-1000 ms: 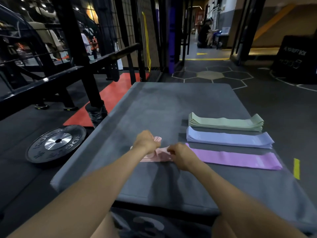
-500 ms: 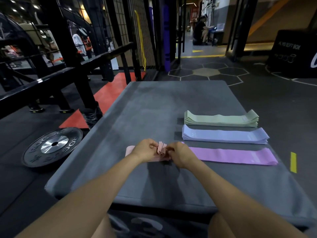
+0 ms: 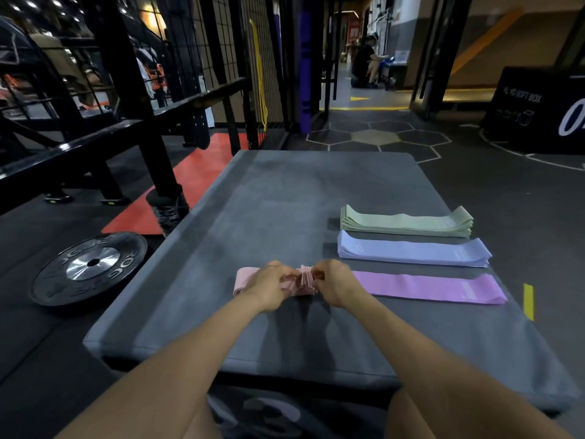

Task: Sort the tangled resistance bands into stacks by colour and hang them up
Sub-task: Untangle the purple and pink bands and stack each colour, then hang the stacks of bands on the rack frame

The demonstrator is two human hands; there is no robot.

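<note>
A bundle of pink bands [image 3: 306, 280] lies on the grey padded box top [image 3: 253, 217] in the near middle. My left hand [image 3: 269, 285] and my right hand [image 3: 335, 282] both pinch it, with the folded edges bunched up between them. One pink end sticks out to the left of my left hand. To the right lie three flat stacks: green bands [image 3: 406, 221] farthest, blue bands [image 3: 411, 253] in the middle, purple bands [image 3: 433, 288] nearest.
A black weight plate [image 3: 90, 267] lies on the floor to the left. A black rack with wire mesh [image 3: 142, 99] stands behind it, with a yellow band [image 3: 261, 74] hanging there. A black soft box [image 3: 538, 112] sits far right. A person [image 3: 364, 63] crouches in the corridor.
The pink bands, flat under my hands a second ago, are now gathered upright into a bunch between my two hands. My hands have come closer together.
</note>
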